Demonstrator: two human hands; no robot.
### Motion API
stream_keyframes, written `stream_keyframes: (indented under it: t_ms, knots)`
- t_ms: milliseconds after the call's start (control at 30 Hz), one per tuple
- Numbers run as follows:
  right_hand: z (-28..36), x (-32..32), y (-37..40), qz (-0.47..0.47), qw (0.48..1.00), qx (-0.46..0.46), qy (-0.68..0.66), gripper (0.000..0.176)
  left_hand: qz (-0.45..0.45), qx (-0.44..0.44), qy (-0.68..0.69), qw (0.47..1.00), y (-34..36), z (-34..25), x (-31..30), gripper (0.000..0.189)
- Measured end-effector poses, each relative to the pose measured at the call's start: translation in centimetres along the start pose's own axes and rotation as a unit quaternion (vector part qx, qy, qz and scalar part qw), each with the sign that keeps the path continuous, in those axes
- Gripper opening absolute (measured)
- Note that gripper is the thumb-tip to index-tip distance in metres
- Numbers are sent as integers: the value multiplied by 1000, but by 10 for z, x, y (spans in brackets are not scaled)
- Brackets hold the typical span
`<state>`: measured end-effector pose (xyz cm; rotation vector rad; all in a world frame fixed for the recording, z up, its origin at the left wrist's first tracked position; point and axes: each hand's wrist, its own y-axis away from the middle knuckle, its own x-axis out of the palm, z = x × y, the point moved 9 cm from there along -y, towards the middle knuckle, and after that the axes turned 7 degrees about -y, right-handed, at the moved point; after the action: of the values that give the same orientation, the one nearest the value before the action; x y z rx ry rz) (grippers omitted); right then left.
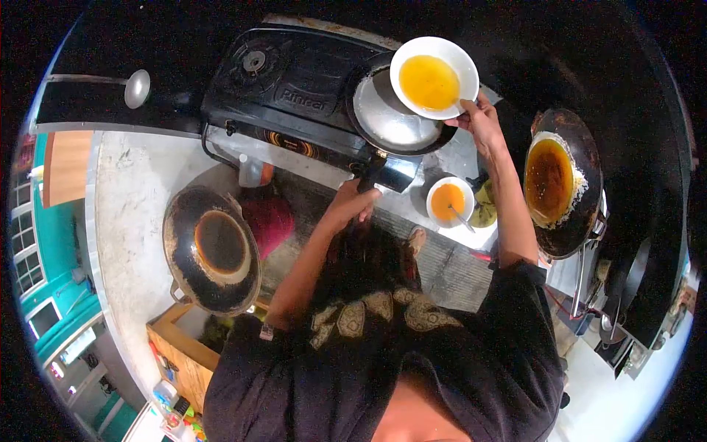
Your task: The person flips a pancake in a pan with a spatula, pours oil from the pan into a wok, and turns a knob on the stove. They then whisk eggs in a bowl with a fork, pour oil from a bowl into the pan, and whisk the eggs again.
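My right hand [480, 125] grips the rim of a white bowl [470, 68] holding yellow liquid. The bowl is over the right part of a frying pan [390, 121], hiding some of it. That pan sits on the right burner of a black gas stove [309, 88]. Closed around the pan's handle [372, 175] is my left hand [350, 206]. Below the raised bowl stands a smaller white bowl [433, 208] with orange liquid and a spoon [462, 219] in it. A green cloth-like item [484, 206] lies beside it.
On the right, a dark wok [563, 125] holds brown liquid with a whitish crust at its edge. Another wok [177, 243] with dark liquid stands at left. A ladle [138, 88] lies left of the stove, whose left burner [254, 62] is uncovered.
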<state>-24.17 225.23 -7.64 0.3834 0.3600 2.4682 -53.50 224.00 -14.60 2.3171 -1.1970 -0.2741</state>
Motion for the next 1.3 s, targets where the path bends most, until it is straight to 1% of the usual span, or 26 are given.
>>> stream_keyframes:
  t_ms: [167,233,367,467,567,733,867,1067,1167,1300]
  knots:
    - [2,1,-6,-3,1000,2,30,39,25,-24,29,999,-2,3,0,24]
    - [1,-1,-9,-21,999,-8,33,39,16,-21,7,1000,-3,6,-1,26]
    - [6,3,-9,-16,999,-12,35,39,3,-9,-2,1000,-3,1,-4,27]
    - [10,4,-10,-17,999,-26,41,39,0,-19,-4,1000,-2,-3,-4,26]
    - [13,5,-10,-18,999,-30,42,40,15,13,-6,1000,-1,-7,-2,26]
    - [10,6,-14,-3,999,-29,21,42,9,2,15,1000,-3,-2,-3,26]
    - [15,6,-12,-14,998,-42,46,42,13,-21,-12,1000,-1,-8,-3,25]
    - [14,1,-14,-18,998,-46,43,41,-1,-18,10,1000,-4,2,-2,25]
    - [16,1,-12,-26,997,-49,52,41,-8,-39,-27,999,-2,-3,-3,24]
    - [18,2,-12,-23,997,-54,52,41,1,-48,-10,999,-3,4,-1,22]
